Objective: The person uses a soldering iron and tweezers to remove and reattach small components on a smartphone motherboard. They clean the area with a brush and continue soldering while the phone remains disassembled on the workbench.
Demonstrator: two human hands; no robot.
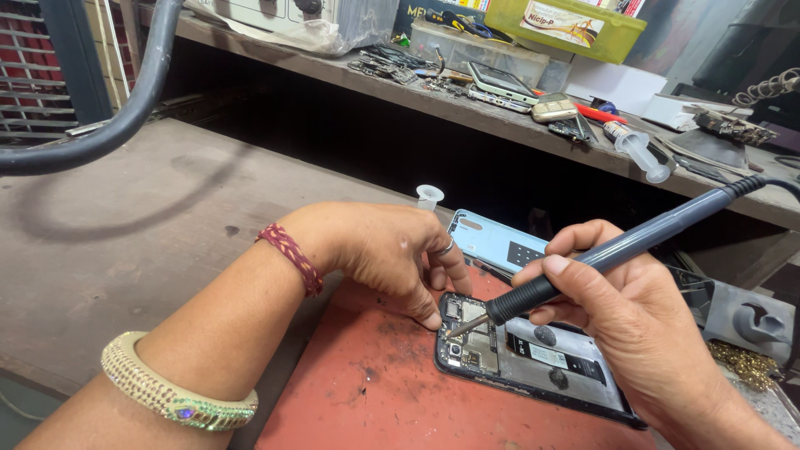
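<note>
Both arms are bare, no sleeves anywhere in the head view. The left hand [379, 250] has a thin silver ring [447, 247] on one of its fingers. Back from those fingers, right at the wrist, there's a braided red thread band [292, 259] with some lighter strands woven in. Further up the forearm sits a chunky pale gold bangle [171, 398], textured all over, with a small green and purple stone. The right hand [633, 321] wears nothing, fingers plain.
</note>
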